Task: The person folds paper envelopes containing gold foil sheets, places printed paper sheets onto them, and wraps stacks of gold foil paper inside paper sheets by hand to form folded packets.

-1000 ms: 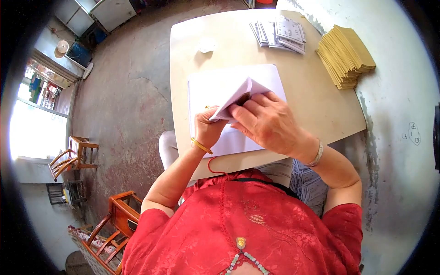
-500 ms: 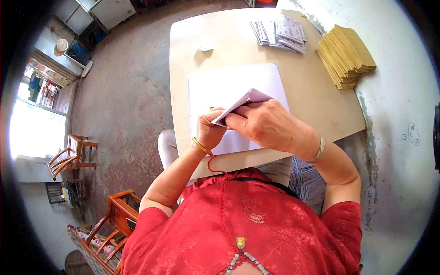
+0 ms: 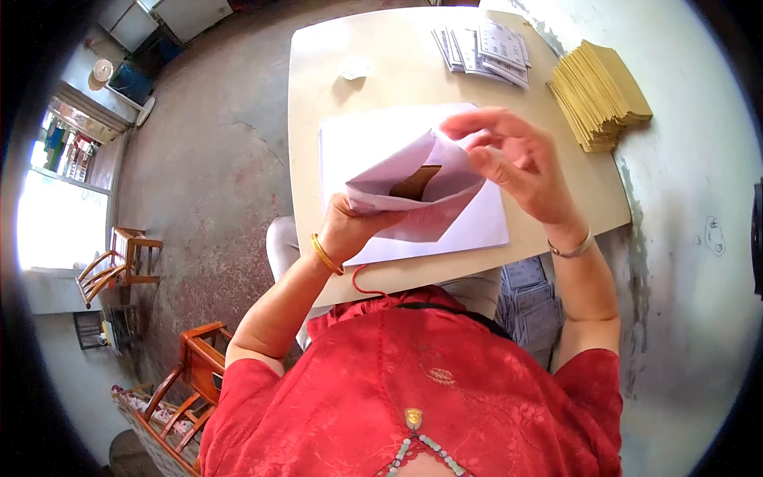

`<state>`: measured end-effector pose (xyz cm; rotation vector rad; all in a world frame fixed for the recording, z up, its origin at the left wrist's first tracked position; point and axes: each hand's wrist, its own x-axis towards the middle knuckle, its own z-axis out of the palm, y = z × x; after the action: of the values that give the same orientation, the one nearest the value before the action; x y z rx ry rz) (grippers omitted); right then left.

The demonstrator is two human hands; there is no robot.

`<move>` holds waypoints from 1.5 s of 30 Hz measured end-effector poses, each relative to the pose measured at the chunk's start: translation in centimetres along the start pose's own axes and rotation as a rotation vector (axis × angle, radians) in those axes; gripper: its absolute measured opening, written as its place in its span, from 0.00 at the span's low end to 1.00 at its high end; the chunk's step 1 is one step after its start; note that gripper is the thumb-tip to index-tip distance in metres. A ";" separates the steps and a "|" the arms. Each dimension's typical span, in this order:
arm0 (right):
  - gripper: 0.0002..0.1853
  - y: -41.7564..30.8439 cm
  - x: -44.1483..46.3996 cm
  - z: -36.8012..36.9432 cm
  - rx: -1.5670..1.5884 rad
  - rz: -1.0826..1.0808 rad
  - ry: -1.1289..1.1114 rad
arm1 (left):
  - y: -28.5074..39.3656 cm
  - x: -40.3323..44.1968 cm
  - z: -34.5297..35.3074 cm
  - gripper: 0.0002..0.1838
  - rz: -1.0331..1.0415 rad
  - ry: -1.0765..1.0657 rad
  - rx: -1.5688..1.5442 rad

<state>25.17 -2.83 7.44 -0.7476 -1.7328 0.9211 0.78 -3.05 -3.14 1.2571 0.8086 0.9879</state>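
Note:
A white paper pouch (image 3: 453, 211), like an envelope, hangs over the table with its mouth gaping toward me. Inside it shows a flat brown piece (image 3: 415, 183), partly hidden by the paper. My left hand (image 3: 358, 226) grips the pouch at its left lower side, with fingers beneath it. At the pouch's upper right is my right hand (image 3: 517, 163), its thumb and fingers apart; whether a fingertip touches the rim I cannot tell. Under both hands lies a stack of white sheets (image 3: 486, 236) on the table.
The cream table (image 3: 318, 71) carries a small white crumpled item (image 3: 354, 68) and a pile of printed white packets (image 3: 501, 48). Yellow-brown envelopes (image 3: 600, 95) are stacked by the wall at right. More printed packets (image 3: 528, 302) sit below the table edge. Wooden chairs (image 3: 203, 370) stand at left.
The pouch has turned and spread wide, now showing the brown piece within. My right hand has come out of its mouth and moved up and right, fingers opening.

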 end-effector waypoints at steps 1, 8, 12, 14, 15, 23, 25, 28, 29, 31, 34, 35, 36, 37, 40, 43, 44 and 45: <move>0.12 0.4 0.0 0.0 0.095 0.056 -0.072 | 0.0 -0.1 0.1 0.12 -0.023 -0.013 -0.004; 0.16 0.4 0.3 0.0 0.042 0.157 -0.285 | 0.4 -0.4 -0.1 0.13 -0.106 -0.070 0.013; 0.14 -0.3 1.1 0.3 -0.027 0.027 -0.295 | 1.1 -0.6 -0.1 0.14 -0.176 -0.063 0.083; 0.17 -0.4 1.4 -0.1 -0.044 0.005 -0.340 | 1.7 -0.6 0.2 0.16 -0.185 -0.073 0.065; 0.17 -0.6 1.5 -0.3 -0.058 -0.005 -0.371 | 1.7 -0.6 0.2 0.16 -0.184 -0.085 0.053; 0.23 -1.7 2.0 -1.7 -0.180 -0.033 -0.611 | 2.9 -1.0 0.2 0.18 -0.296 -0.160 -0.053; 0.22 -1.7 2.1 -1.9 -0.171 -0.014 -0.629 | 3.5 -0.9 0.5 0.17 -0.311 -0.167 -0.140; 0.20 -1.6 2.3 -1.9 -0.133 0.044 -0.656 | 3.2 -0.7 0.3 0.17 -0.303 -0.189 -0.151; 0.20 -1.9 2.5 -2.0 -0.133 0.080 -0.679 | 3.2 -0.7 0.3 0.16 -0.308 -0.193 -0.125; 0.18 -2.0 2.5 -2.1 -0.124 0.146 -0.734 | 3.3 -0.7 0.1 0.16 -0.319 -0.200 -0.075; 0.15 -1.6 2.3 -2.1 -0.168 0.222 -0.848 | 3.4 -0.8 0.0 0.14 -0.359 -0.229 -0.016; 0.15 -1.6 2.4 -2.0 -0.227 0.236 -0.898 | 3.5 -0.8 0.0 0.14 -0.349 -0.240 0.009; 0.14 -1.5 2.5 -1.9 -0.287 0.251 -0.947 | 3.7 -0.7 0.1 0.14 -0.338 -0.251 0.034; 0.14 -1.5 2.5 -2.0 -0.272 0.267 -0.944 | 3.9 -0.6 0.1 0.13 -0.327 -0.262 0.060; 0.11 -1.8 2.5 -2.3 -0.193 0.261 -0.880 | 3.8 -0.4 -0.3 0.14 -0.308 -0.274 0.046; 0.11 -2.4 2.3 -3.1 -0.069 0.199 -0.708 | 3.9 -0.5 -0.5 0.15 -0.340 -0.214 0.006; 0.11 -2.3 2.0 -3.4 -0.087 0.185 -0.650 | 3.9 -0.5 -0.5 0.15 -0.338 -0.190 -0.012; 0.11 -2.1 1.7 -3.7 -0.105 0.171 -0.593 | 3.9 -0.6 -0.6 0.15 -0.336 -0.165 -0.028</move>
<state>27.97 -1.63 10.87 -0.7444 -2.2709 1.2658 -0.54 -3.26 0.61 1.1176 0.8401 0.6147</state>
